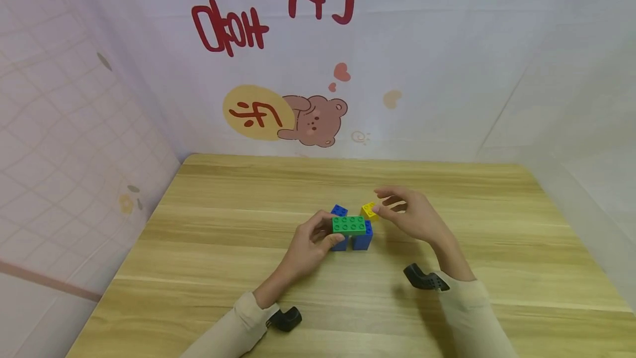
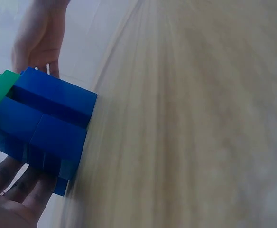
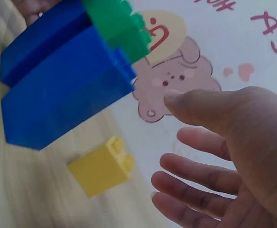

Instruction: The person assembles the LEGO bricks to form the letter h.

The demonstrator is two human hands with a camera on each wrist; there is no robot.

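Note:
My left hand (image 1: 310, 242) grips the left end of a small toy-brick structure, thumb in front and fingers behind. A green studded brick (image 1: 349, 225) lies across the top of two blue brick columns (image 2: 58, 118), which stand side by side with a narrow gap. My right hand (image 1: 409, 214) hovers at the right with its fingers spread and relaxed, holding nothing. Beside it on the table is a yellow brick (image 3: 100, 168), studs up, behind and right of the structure. Another blue brick (image 1: 340, 210) shows just behind the green one, partly hidden by it.
The wooden table (image 1: 223, 209) reaches back to a white wall cloth (image 1: 432, 70) printed with a bear, hearts and red characters. Cloth also hangs along the left and right sides. A black wrist mount (image 1: 424, 278) sticks out from the right sleeve, and another (image 1: 287, 319) from the left.

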